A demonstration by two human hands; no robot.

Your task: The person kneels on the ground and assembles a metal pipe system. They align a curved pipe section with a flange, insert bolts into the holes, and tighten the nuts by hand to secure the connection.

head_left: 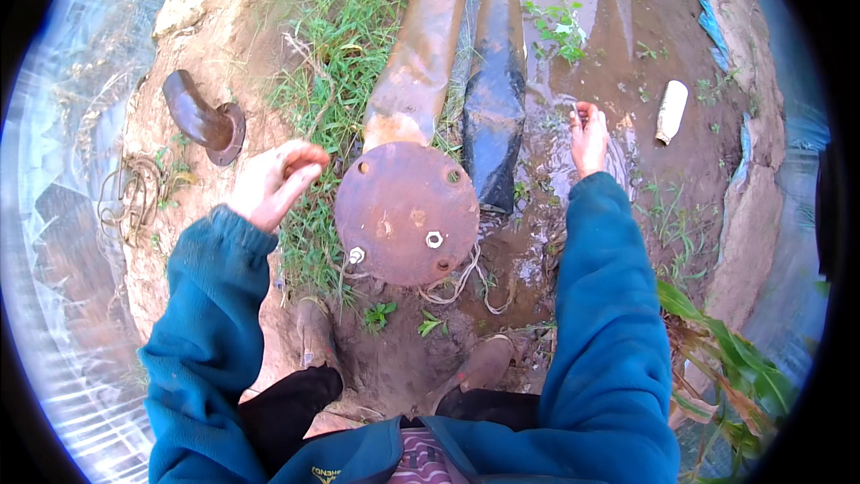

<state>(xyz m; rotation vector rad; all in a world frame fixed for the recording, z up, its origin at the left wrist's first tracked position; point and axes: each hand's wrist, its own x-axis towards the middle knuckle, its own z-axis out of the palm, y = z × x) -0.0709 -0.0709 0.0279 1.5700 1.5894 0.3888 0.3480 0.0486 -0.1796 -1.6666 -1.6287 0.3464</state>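
At the centre of the frame lies a rusty round flange plate [408, 213] capping a long rusty pipe [421, 45] that runs to the upper edge, with 2 pale bolts on its lower face. The left hand [273, 181] hovers just left of the plate, its grip loosely curled and holding nothing. The right hand [589, 137], right of centre, reaches toward muddy water [546, 139], fingers apart and empty. A black pipe [495, 81] lies beside the rusty one.
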